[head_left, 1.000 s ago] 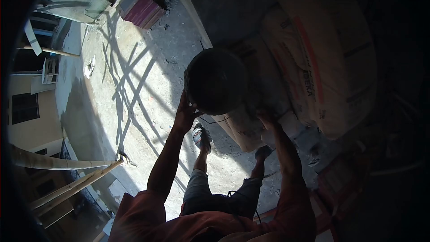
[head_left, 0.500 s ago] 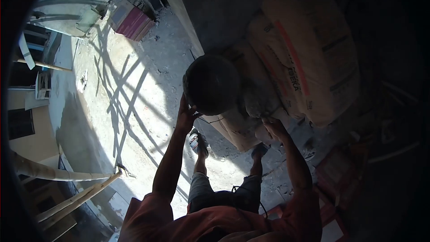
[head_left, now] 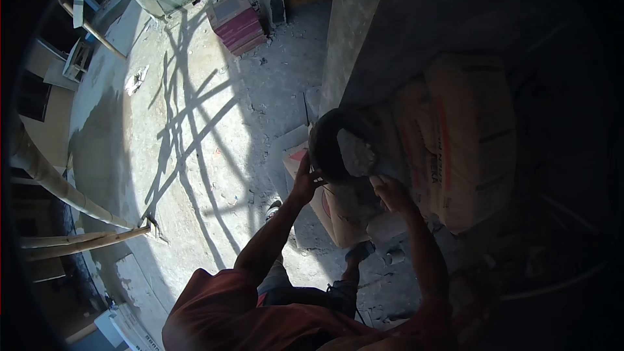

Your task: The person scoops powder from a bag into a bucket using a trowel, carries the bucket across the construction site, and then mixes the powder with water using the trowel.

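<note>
My left hand (head_left: 305, 183) grips the near left rim of a dark round bucket (head_left: 323, 149), which is tilted beside the paper sacks. My right hand (head_left: 390, 193) is closed around the handle of a trowel (head_left: 357, 155). The trowel's pale, coated blade lies over the bucket's opening. Under and beside the bucket is a brown paper sack (head_left: 338, 218). More large sacks (head_left: 471, 136) with a red stripe and dark print are stacked to the right. Shadow hides the bucket's contents.
A stack of purple boxes (head_left: 237, 23) stands on the floor beyond. A concrete wall edge (head_left: 354, 26) rises behind the bucket. Bamboo poles (head_left: 71, 195) lean at the left. Lattice shadows cross the sunlit floor (head_left: 214, 149).
The view has turned, shifting the scene. The bucket is now more tilted, with its opening in view. My right hand has brought the trowel from beside the bucket to over its opening.
</note>
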The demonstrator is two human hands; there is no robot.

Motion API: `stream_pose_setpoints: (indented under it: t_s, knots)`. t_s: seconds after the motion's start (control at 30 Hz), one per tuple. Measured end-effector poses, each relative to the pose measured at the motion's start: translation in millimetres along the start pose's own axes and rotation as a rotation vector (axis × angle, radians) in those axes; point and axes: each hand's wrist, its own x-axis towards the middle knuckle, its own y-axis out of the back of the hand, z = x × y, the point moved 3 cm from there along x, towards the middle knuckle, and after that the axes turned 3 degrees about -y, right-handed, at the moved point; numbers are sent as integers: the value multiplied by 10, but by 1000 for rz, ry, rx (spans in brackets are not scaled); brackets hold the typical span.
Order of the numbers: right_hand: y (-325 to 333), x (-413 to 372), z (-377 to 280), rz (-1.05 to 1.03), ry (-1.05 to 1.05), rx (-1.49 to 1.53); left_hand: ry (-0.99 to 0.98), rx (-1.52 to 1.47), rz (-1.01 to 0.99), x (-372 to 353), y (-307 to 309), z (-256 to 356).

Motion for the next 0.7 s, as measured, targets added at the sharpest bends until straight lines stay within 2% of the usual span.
stream_pose_setpoints:
  t_s: [0.07, 0.1, 0.17, 0.23, 0.27, 0.4, 0.47, 0.53, 0.67, 0.7]
  knots:
    - [-284, 629, 189, 458, 635, -635, -14, -22, 3, 49, -73, -77]
    - [-369, 629, 83, 460, 638, -640, -9, -38, 16, 62, -108, -112]
    - [-511, 555, -158, 586, 525, -904, -15, -43, 27, 128, -116, -115]
    - [-509, 479, -207, 615, 526, -979, -13, -184, -19, 180, -41, -108]
    - [-484, 450, -232, 644, 532, -1050, -12, -159, -12, 177, -17, -126]
    - [-252, 223, -95, 667, 582, -1054, -37, -137, -32, 230, -15, -131]
    - [-49, -10, -28, 666, 510, -887, -45, -107, -51, 254, 65, -149]
    - [169, -183, 195, 747, 580, -615, -35, -129, -63, 237, 144, -69]
    - [465, -225, 1136, 843, 450, -438, 24, -152, -73, 212, 370, -109]
    - [477, -106, 1494, 746, 333, -516, 67, -188, -50, 251, 421, -147]
